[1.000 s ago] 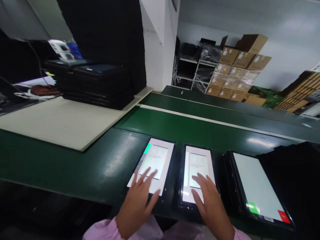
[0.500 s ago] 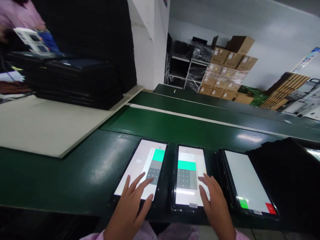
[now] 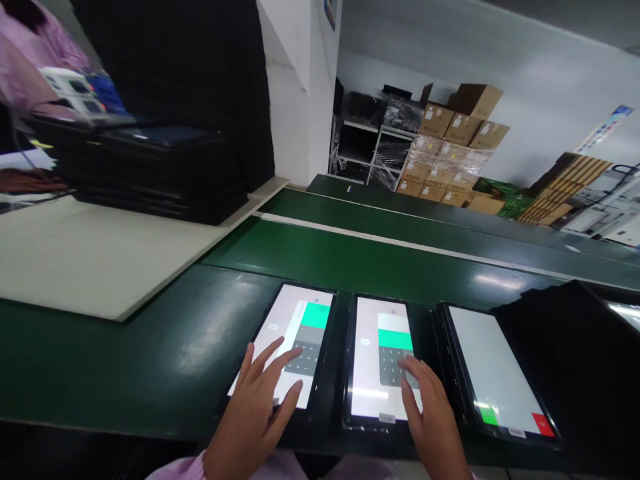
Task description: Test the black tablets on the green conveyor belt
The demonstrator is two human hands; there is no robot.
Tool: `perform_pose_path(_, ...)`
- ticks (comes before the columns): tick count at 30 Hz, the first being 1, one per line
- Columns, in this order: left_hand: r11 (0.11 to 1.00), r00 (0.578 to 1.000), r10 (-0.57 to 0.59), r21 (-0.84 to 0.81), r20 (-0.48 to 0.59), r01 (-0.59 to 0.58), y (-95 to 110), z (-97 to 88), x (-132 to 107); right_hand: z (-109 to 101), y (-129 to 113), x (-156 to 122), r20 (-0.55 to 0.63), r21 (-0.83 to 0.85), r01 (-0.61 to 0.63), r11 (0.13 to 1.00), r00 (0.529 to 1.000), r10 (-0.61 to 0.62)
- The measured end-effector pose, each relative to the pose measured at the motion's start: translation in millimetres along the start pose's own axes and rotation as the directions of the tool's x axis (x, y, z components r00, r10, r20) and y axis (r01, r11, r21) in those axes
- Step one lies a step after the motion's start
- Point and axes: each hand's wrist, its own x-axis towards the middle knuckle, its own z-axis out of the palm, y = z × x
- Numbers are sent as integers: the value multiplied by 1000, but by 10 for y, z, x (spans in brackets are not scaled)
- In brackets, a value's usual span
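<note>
My left hand (image 3: 257, 407) is spread over the left tablet (image 3: 301, 293), its index fingertip at the keypad on the lit screen. My right hand (image 3: 434, 410) hangs over the right side of the middle tablet (image 3: 367, 373), fingers stretched and thumb apart, fingertips at that screen's keypad. Both screens show a green band above grey keys. Whether the fingertips touch the glass, I cannot tell. Right of my right hand lies a third tablet (image 3: 493, 353), resting on another dark device; its white screen has a green and a red corner block.
The tablets lie on a green bench (image 3: 190, 347). A pale board (image 3: 90, 260) at left carries a stack of black devices (image 3: 165, 173). Black material (image 3: 565, 353) stands at right. Cardboard boxes (image 3: 450, 147) are piled at the back. Another person (image 3: 30, 60) is at upper left.
On the middle tablet the keypad panel has shifted to the right across the screen. My right fingertips are now over its keys. My left hand stays at the left tablet's keypad.
</note>
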Motion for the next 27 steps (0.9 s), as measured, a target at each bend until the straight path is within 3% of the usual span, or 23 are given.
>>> perform_pose_path(4,998,996,32,54,84,-37,2,-9,41,39,67,-22,24,-10,33,999,999,-33)
perform_pose_path(7,999,994,9,49,108,-15,56,-43,73,66,121,-47,45,34,-26,999,999,24)
perform_pose_path(11,996,989,-56,-57,133,65,-19,-103,79,-14,162,-63,135,182,-214,960,972,191)
perform_pose_path(13,966,980,-188,-166,71,198,-199,-141,49,-73,181,-60,143,280,-396,875,918,369)
perform_pose_path(14,925,956,-291,-246,27,288,-320,-154,25,-87,192,-56,136,344,-481,807,876,463)
perform_pose_path(16,757,852,-523,-463,-7,461,-584,-153,-38,-59,222,-52,137,513,-594,619,769,625)
perform_pose_path(19,350,671,-723,-750,165,561,-890,-50,-190,114,274,-111,270,706,-649,283,616,740)
perform_pose_path(21,191,630,-729,-804,268,563,-973,61,-363,262,310,-243,366,719,-676,163,567,738)
perform_pose_path(23,200,636,-730,-810,253,552,-980,162,-603,391,340,-456,377,705,-684,187,585,718)
perform_pose_path(27,449,739,-640,-679,209,581,-919,227,-1092,544,325,-937,267,633,-667,392,664,699)
